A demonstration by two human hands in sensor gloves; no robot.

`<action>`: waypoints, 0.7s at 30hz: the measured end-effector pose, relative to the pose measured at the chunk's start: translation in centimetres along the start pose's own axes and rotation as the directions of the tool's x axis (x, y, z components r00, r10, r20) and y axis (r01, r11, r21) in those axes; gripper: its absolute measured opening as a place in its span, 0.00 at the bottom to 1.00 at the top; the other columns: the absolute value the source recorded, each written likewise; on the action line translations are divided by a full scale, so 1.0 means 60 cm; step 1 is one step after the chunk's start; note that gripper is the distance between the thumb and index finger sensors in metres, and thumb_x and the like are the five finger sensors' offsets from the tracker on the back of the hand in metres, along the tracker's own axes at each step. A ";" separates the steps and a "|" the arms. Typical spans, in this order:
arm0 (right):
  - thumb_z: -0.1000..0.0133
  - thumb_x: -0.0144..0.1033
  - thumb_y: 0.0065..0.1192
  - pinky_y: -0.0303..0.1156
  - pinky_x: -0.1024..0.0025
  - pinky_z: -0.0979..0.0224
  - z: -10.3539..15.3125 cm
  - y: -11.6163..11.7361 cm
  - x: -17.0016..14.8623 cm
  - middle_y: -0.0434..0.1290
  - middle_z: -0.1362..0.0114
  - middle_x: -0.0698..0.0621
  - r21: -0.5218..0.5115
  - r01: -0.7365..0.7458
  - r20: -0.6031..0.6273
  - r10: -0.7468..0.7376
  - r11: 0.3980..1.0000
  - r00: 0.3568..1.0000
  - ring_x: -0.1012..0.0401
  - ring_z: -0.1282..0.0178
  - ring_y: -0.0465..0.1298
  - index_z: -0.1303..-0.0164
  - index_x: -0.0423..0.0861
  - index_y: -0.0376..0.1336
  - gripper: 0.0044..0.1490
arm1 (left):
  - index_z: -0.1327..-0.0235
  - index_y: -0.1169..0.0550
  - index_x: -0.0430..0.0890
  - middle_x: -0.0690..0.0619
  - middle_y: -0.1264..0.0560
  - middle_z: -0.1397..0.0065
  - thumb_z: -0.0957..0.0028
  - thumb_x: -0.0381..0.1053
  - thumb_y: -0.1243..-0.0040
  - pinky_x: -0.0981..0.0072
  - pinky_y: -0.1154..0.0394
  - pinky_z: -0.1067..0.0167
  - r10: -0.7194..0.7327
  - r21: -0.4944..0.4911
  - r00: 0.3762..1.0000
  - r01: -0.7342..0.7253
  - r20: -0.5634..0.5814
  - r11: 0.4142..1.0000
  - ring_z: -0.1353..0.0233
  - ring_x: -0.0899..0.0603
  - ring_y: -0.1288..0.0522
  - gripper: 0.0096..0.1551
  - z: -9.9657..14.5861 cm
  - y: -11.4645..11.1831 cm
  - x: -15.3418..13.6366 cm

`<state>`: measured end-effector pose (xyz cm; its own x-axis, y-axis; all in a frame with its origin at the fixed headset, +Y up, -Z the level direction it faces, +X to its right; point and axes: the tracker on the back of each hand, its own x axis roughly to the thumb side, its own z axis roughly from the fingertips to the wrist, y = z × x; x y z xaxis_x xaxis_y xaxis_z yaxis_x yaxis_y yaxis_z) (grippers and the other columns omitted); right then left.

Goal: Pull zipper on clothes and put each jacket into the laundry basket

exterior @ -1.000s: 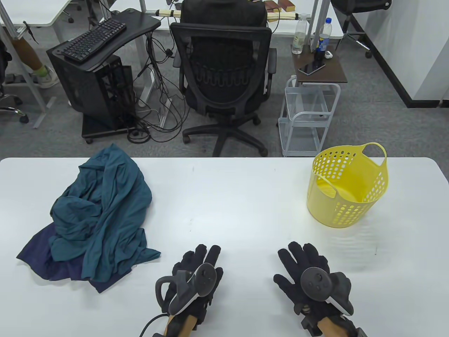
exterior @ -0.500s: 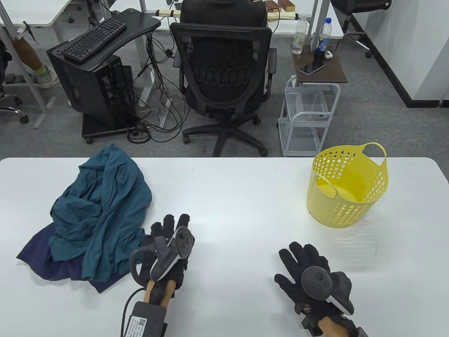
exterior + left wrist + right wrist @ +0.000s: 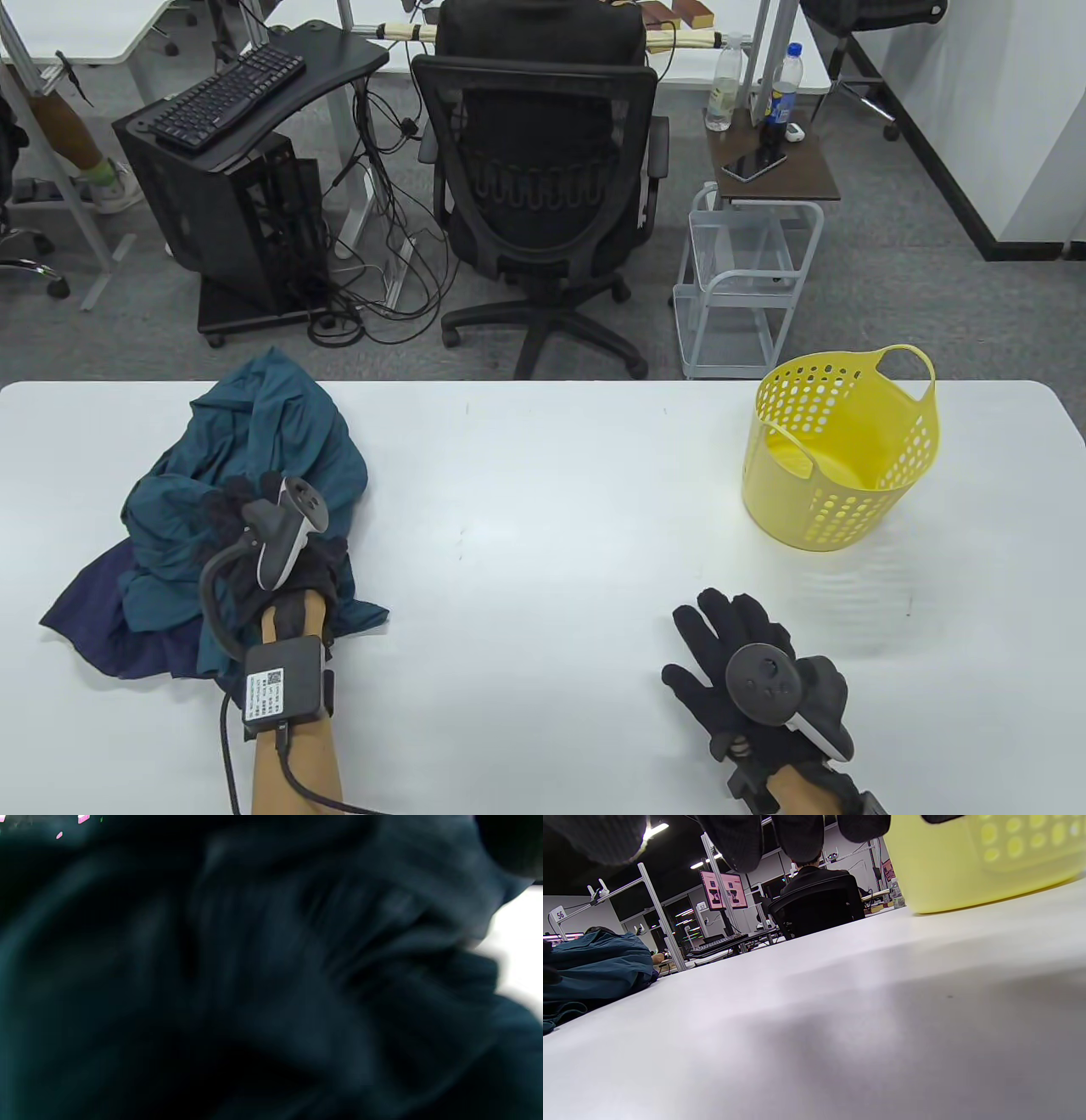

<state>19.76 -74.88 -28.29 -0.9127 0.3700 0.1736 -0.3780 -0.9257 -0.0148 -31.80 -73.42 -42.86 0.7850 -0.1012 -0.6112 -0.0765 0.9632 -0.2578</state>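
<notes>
A crumpled teal jacket (image 3: 263,458) lies at the table's left on top of a navy jacket (image 3: 93,624). My left hand (image 3: 233,509) rests on the middle of the teal jacket, its fingers sunk into the folds and hidden by the tracker. The left wrist view is filled with blurred teal fabric (image 3: 271,984). My right hand (image 3: 730,632) lies flat on the table near the front edge, fingers spread and holding nothing; its fingertips (image 3: 797,836) hang in at the top of the right wrist view. The yellow laundry basket (image 3: 840,450) stands upright at the back right, with nothing in it.
The white table (image 3: 551,509) is bare between the jackets and the basket. Behind the far edge stand a black office chair (image 3: 543,187), a small wire cart (image 3: 747,280) and a computer stand with a keyboard (image 3: 221,93).
My left hand has moved from the front middle of the table leftward and away, onto the teal jacket. The right hand and basket have stayed put.
</notes>
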 end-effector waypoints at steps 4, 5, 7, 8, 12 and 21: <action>0.45 0.69 0.54 0.47 0.30 0.23 -0.001 0.002 0.003 0.50 0.09 0.52 0.013 -0.008 -0.001 0.008 1.000 1.000 0.40 0.13 0.48 0.18 0.59 0.55 0.46 | 0.28 0.63 0.66 0.53 0.63 0.13 0.69 0.76 0.35 0.35 0.45 0.25 0.028 -0.083 0.999 -0.032 -0.043 0.996 0.15 0.40 0.57 0.68 -0.029 -0.039 -0.004; 0.45 0.68 0.54 0.47 0.30 0.23 0.000 0.001 0.003 0.50 0.09 0.52 0.010 -0.004 -0.003 0.004 1.000 1.000 0.40 0.13 0.48 0.18 0.59 0.55 0.45 | 0.27 0.60 0.68 0.54 0.59 0.13 0.69 0.74 0.33 0.36 0.44 0.26 -0.010 -0.048 0.998 0.007 -0.059 0.999 0.15 0.41 0.53 0.66 -0.030 -0.042 -0.001; 0.45 0.68 0.55 0.47 0.30 0.23 0.000 0.000 0.002 0.51 0.09 0.51 0.006 0.000 -0.006 0.000 1.000 1.000 0.40 0.13 0.48 0.18 0.58 0.56 0.45 | 0.26 0.54 0.70 0.56 0.51 0.13 0.68 0.73 0.33 0.39 0.38 0.28 -0.088 0.011 0.994 0.089 -0.067 0.996 0.17 0.43 0.45 0.61 -0.030 -0.037 0.006; 0.45 0.68 0.55 0.47 0.30 0.23 0.001 0.000 0.002 0.51 0.09 0.51 0.006 0.000 -0.007 0.000 1.000 1.000 0.40 0.13 0.48 0.18 0.58 0.56 0.45 | 0.26 0.50 0.70 0.57 0.46 0.14 0.67 0.71 0.32 0.41 0.34 0.30 -0.114 0.057 0.991 0.118 -0.076 0.991 0.20 0.44 0.40 0.57 -0.028 -0.032 0.010; 0.45 0.67 0.55 0.48 0.30 0.23 0.001 0.000 0.002 0.52 0.09 0.51 0.011 -0.007 -0.010 0.007 1.000 1.000 0.40 0.13 0.49 0.19 0.57 0.57 0.44 | 0.33 0.37 0.74 0.66 0.28 0.25 0.63 0.63 0.29 0.49 0.26 0.37 -0.178 0.167 0.979 0.194 -0.104 0.967 0.33 0.51 0.25 0.43 -0.027 -0.025 0.012; 0.44 0.66 0.55 0.48 0.30 0.23 0.001 -0.001 0.002 0.52 0.09 0.51 0.004 0.003 -0.007 -0.003 1.000 1.000 0.40 0.13 0.49 0.20 0.57 0.58 0.43 | 0.42 0.29 0.72 0.63 0.22 0.36 0.58 0.56 0.34 0.49 0.20 0.48 0.030 0.372 0.999 -0.011 -0.045 0.928 0.47 0.52 0.18 0.29 0.001 0.022 -0.029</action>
<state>19.69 -74.81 -28.19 -0.9126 0.3731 0.1672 -0.3800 -0.9249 -0.0106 -33.26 -71.96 -42.09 0.7542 -0.0836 -0.6513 0.1494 0.9877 0.0462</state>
